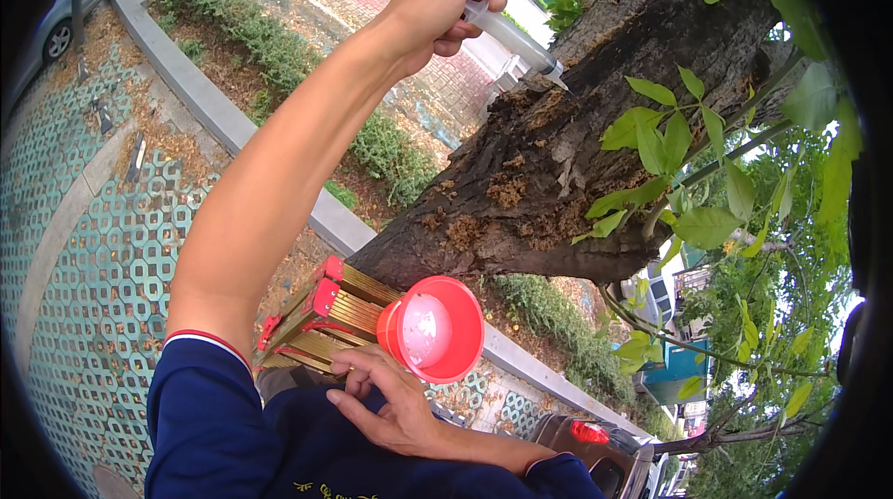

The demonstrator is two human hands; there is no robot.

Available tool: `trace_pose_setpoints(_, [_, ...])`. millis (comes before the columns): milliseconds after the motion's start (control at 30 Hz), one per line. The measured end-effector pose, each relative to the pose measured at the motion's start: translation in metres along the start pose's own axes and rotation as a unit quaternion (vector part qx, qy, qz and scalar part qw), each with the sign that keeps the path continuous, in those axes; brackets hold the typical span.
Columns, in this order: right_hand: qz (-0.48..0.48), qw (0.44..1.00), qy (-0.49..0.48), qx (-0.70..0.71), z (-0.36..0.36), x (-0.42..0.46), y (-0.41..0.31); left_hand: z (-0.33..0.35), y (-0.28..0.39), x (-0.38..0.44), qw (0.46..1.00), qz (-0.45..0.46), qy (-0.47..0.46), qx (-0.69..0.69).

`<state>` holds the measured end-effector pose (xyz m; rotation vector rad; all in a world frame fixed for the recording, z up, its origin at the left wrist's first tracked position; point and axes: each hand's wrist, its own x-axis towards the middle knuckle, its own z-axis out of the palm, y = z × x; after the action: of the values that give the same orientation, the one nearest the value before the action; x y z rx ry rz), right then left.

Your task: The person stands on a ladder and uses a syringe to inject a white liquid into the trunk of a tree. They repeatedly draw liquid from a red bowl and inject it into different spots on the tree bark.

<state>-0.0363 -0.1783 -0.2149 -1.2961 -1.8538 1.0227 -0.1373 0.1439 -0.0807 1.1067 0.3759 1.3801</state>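
Observation:
My left hand (450, 7) is raised at arm's length and grips a clear plastic syringe (516, 37). The syringe slants down to the right, its narrow tip at the dark bark of a leaning tree trunk (551, 171); whether it enters the bark I cannot tell. Brown, crumbly frass (508, 191) clings to the trunk in patches. Low in front of my body is my right hand (394, 405), thumb and index finger apart, with nothing visible in it. Just beyond it a red plastic bucket (464, 311) holds some pale liquid. The bucket's support is hidden.
A gold-coloured metal ladder (356, 311) with red end caps stands beside the bucket. Leafy shoots (659, 136) jut from the trunk on the right. Below are grass-grid paving (139, 255), a grey kerb (188, 94) and a hedge (279, 45). Parked cars include a silver car (59, 18).

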Motion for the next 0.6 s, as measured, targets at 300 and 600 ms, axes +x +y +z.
trace_pose_setpoints(300, [-0.002, 1.000, -0.001, 0.003, 0.001, 0.002, -0.002, 0.004, -0.001, 0.005, 1.000, -0.016, 0.004, -0.002])
trace_pose_setpoints(600, [0.004, 1.000, -0.005, 0.014, 0.002, 0.004, -0.003, 0.004, -0.002, -0.006, 0.999, -0.013, 0.029, 0.009])
